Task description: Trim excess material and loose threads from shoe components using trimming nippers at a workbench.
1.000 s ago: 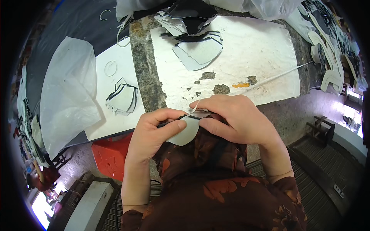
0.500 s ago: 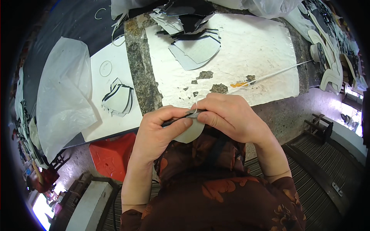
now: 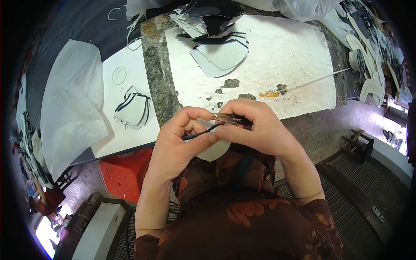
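Note:
My left hand [image 3: 182, 136] is closed on a pale curved shoe-upper-like piece [image 3: 212, 151] with a dark edge, held just in front of the table. My right hand [image 3: 260, 125] grips small snips [image 3: 232, 119], whose metal blades point left toward my left fingertips. My right thumb also presses on the piece's upper edge beside my left thumb. Narrow white tape [image 3: 303, 83] stretches across the table from a roll [image 3: 355, 59] at the right; its near end lies behind my right hand.
Similar pale pieces with black edges form a stack [image 3: 223, 54] on the white table covering [image 3: 286, 47]. A smaller pile [image 3: 134, 110] lies on a white board [image 3: 125, 143] at left, beside a clear plastic bag [image 3: 73, 104]. A red stool [image 3: 125, 175] stands below.
The snips have come into view in my right hand, blades against the piece's edge. The white strand that rose between my fingers no longer shows there. My left index finger has lifted.

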A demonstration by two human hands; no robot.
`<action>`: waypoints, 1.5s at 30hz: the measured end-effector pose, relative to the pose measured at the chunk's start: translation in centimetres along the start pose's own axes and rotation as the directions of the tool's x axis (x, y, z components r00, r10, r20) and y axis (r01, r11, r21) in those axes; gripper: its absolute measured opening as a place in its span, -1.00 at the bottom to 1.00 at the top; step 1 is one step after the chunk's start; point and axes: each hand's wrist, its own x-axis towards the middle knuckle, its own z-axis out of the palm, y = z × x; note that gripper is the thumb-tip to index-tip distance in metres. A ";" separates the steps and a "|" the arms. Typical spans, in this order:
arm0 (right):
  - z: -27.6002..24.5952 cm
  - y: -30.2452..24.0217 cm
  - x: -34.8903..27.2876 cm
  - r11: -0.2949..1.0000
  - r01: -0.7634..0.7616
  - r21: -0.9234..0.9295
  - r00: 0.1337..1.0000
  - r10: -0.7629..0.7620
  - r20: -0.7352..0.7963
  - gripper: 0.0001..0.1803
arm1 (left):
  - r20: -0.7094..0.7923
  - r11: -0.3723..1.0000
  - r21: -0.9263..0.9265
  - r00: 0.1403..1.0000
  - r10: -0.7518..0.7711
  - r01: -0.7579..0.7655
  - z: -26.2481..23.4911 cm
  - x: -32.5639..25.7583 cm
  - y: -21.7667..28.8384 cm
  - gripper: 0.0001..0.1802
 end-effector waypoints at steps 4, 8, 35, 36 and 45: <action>0.4 0.5 0.2 0.994 0.047 0.094 0.999 -0.047 -0.003 -0.84 | 0.040 0.997 0.048 0.997 0.061 -0.063 -0.6 -0.1 -0.1 -0.59; 0.8 0.5 0.1 0.991 0.014 0.130 0.997 -0.004 -0.072 -0.78 | 0.026 0.960 -0.270 0.997 -0.069 0.073 -1.3 0.1 -0.2 -0.64; 1.6 0.7 0.2 0.971 -0.005 0.238 0.991 0.036 -0.126 -0.80 | 0.098 0.962 -0.274 0.995 0.018 0.010 -4.7 -0.9 -0.4 -0.29; 1.7 0.7 0.2 0.967 -0.004 0.253 0.992 0.035 -0.120 -0.80 | 0.129 0.941 -0.339 0.991 0.027 0.018 -4.7 -1.0 -0.3 -0.28; 2.4 -0.3 -0.2 0.998 0.043 0.046 0.992 -0.038 -0.118 -0.79 | 0.150 0.994 -0.103 0.989 -0.014 0.030 -4.0 -1.4 1.2 -0.55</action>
